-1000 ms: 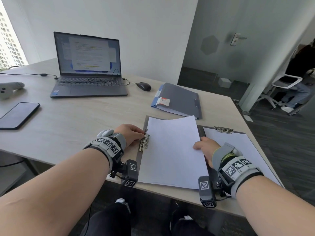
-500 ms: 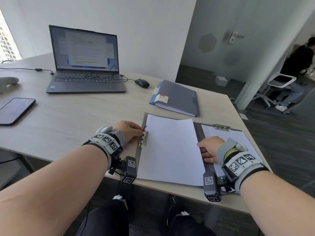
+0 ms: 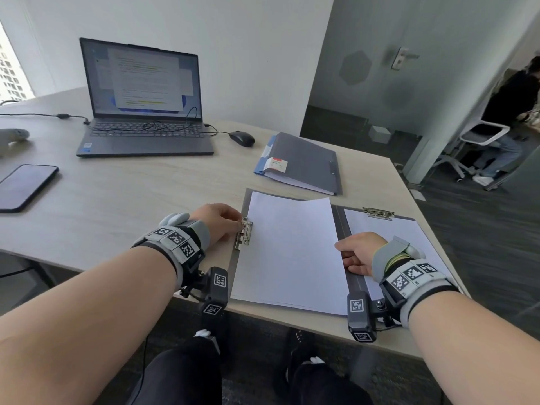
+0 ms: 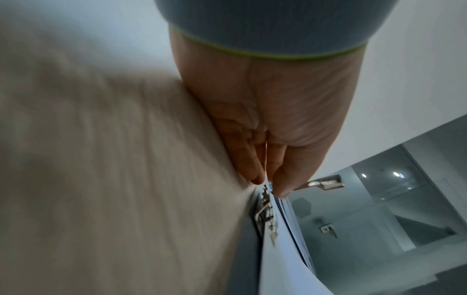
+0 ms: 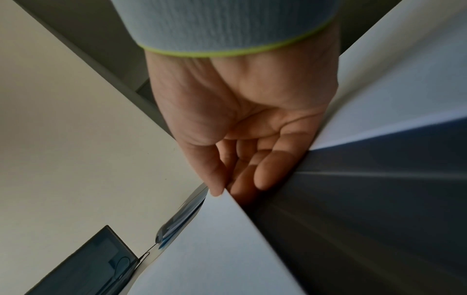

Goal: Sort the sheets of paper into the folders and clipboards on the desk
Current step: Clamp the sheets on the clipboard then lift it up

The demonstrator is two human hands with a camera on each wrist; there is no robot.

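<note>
An open grey folder [image 3: 340,226] lies at the desk's near edge. On its left half rests a blank white sheet [image 3: 292,249], its left edge against a metal clip [image 3: 245,233]. My left hand [image 3: 238,222] pinches that clip; in the left wrist view the fingertips [image 4: 257,179] meet just above the clip [image 4: 265,217]. My right hand [image 3: 343,252] holds the sheet's right edge, thumb [image 5: 215,179] on the paper [image 5: 215,249], fingers curled below. The right half carries another white sheet [image 3: 394,238] under a top clip [image 3: 378,213].
A closed grey and blue folder [image 3: 306,162] lies behind the open one. Farther back stand a laptop [image 3: 143,106] with cables and a mouse [image 3: 242,138]. A phone [image 3: 24,185] lies at the left. A person sits on a chair [image 3: 508,112] beyond the desk.
The sheet has settled flat and squared up on the folder's left half. My right hand has curled and drawn back to the sheet's right edge. My left hand has stayed at the clip.
</note>
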